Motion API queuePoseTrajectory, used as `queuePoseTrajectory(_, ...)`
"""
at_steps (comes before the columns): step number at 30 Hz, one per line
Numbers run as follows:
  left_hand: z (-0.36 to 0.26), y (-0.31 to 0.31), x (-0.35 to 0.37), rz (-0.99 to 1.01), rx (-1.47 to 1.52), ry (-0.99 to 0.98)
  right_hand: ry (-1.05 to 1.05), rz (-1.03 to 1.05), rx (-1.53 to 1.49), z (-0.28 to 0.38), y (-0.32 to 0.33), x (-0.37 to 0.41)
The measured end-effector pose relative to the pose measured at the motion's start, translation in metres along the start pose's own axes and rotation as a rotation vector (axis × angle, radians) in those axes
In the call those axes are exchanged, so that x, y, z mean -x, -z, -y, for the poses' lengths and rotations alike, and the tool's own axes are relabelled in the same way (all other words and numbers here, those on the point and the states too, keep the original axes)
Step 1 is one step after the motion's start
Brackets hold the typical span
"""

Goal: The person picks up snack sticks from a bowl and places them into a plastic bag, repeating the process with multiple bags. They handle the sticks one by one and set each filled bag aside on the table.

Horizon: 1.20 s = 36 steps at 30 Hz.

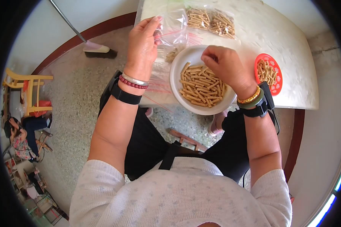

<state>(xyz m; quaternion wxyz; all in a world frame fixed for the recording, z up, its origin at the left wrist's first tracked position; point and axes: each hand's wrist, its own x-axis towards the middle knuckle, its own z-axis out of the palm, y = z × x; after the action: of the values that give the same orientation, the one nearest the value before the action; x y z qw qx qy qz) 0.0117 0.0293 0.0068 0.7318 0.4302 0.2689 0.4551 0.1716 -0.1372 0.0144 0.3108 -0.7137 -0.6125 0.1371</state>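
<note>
My left hand (145, 43) grips the edge of a clear zip bag (175, 23) with a red seal line, at the table's upper left. Over the right rim of a white bowl (174, 81), my right hand (228, 69) is curled, thumb and fingers drawn together. Whatever those fingers may hold is hidden. In the bowl lies a pile of short tan sticks (202, 87). More flat clear bags with red seal lines lie under and below my left hand, partly covered by the bowl.
Two filled bags of sticks (220, 24) lie at the table's far side. A red basket (279, 81) of similar sticks stands on the right. A broom (96, 48) leans left of the table (295, 45). Another person (21, 142) sits beyond a yellow chair (35, 92).
</note>
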Motion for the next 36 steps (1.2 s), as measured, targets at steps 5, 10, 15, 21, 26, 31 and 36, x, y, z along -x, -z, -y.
queuePoseTrajectory(5, 0.001, -0.010, 0.011, 0.214, -0.245, -0.075, -0.058, 0.150, 0.344, -0.006, -0.017, 0.001)
queuePoseTrajectory(10, -0.002, -0.009, 0.007, 0.176, -0.262, -0.064, -0.052, 0.249, 0.570, -0.004, -0.023, 0.004)
queuePoseTrajectory(15, -0.014, -0.005, -0.015, 0.053, -0.132, -0.260, -0.030, 0.311, 0.636, -0.007, -0.028, 0.002)
queuePoseTrajectory(21, -0.004, -0.011, 0.004, 0.217, -0.361, -0.104, -0.012, 0.328, 0.627, -0.008, -0.030, 0.004)
queuePoseTrajectory(26, -0.001, -0.015, 0.014, 0.243, -0.757, -0.296, -0.043, 0.278, 0.533, -0.004, -0.021, 0.002)
queuePoseTrajectory(31, -0.002, -0.018, 0.019, 0.253, -0.807, -0.440, -0.002, 0.205, -0.002, 0.004, -0.001, 0.006)
queuePoseTrajectory(36, 0.003, -0.017, 0.020, 0.271, -0.832, -0.431, -0.108, 0.335, -0.698, 0.012, 0.010, 0.011)
